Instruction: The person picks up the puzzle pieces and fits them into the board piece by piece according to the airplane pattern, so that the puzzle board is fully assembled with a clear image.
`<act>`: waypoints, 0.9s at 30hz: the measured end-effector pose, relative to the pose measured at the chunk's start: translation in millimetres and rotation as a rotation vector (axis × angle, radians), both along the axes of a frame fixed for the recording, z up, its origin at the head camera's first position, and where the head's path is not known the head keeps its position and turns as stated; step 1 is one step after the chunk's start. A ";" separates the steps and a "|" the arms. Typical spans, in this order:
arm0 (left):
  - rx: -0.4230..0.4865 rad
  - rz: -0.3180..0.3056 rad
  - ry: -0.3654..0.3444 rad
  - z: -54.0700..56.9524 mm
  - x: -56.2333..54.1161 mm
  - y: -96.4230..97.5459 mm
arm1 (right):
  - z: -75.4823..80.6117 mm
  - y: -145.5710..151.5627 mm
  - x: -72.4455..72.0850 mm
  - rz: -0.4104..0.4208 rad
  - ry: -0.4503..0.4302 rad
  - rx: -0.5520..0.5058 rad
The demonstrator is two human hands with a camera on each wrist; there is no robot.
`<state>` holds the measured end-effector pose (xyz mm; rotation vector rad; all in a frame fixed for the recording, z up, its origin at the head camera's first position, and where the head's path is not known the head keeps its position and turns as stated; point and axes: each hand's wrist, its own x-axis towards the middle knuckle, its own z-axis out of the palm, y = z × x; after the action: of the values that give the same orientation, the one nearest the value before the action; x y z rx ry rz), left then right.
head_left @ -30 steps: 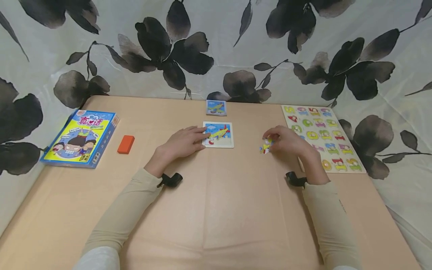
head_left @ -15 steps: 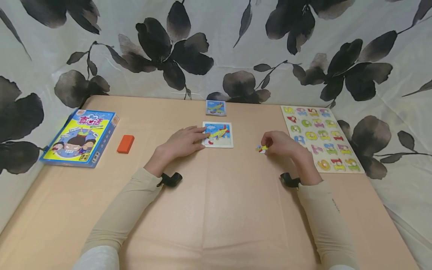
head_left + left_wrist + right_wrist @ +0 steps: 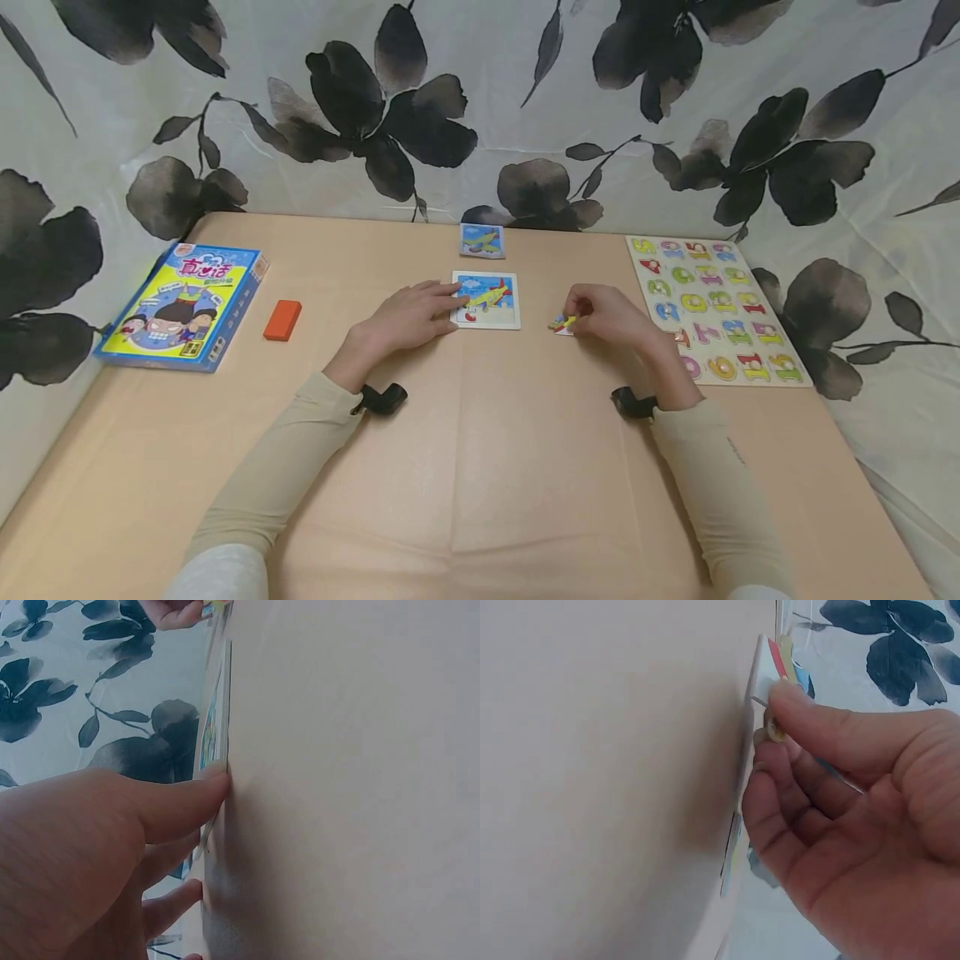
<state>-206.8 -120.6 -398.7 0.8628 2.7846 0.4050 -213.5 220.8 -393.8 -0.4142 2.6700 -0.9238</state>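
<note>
A square picture card (image 3: 491,312) with a yellow airplane on blue and a white border lies flat at the middle of the table. My left hand (image 3: 401,321) rests at its left side, fingertips over the border. In the left wrist view the thumb (image 3: 187,806) presses against the card's edge, with the other fingers stretched out beyond it. To the right of the card, my right hand (image 3: 615,317) pinches a small yellow, red and white printed card piece (image 3: 558,324) between thumb and fingers. The right wrist view shows its pale side (image 3: 767,671), partly hidden by the thumb.
Behind the airplane card lies a smaller card (image 3: 482,241) with a similar airplane. A sheet of colourful figures (image 3: 723,312) is at the right. At the left are an orange block (image 3: 282,321) and a blue and yellow box (image 3: 183,304). A flowered cloth (image 3: 510,100) hangs behind.
My right hand has moved left with the pinched piece, closer to the airplane card. The left hand stays at the card's left side.
</note>
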 end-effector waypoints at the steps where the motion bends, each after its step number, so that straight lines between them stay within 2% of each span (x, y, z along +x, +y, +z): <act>1: -0.001 0.000 0.001 0.1 0.0 0.1 | 0.5 -2.5 -0.2 0.001 0.006 -0.008; 11: 0.004 0.010 -0.013 0.1 -0.9 0.5 | 7.3 -35.7 -4.1 0.029 0.035 -0.053; 21: -0.006 -0.001 -0.006 -0.6 -2.6 0.0 | 7.6 -74.9 -8.4 -0.002 0.014 -0.174; 27: -0.005 -0.003 -0.009 -1.6 -3.0 -0.1 | 3.6 -95.3 -15.2 0.023 -0.029 -0.234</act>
<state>-209.8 -120.7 -400.2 0.8618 2.7751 0.4001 -228.7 125.5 -390.2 -0.4766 2.5337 -1.2302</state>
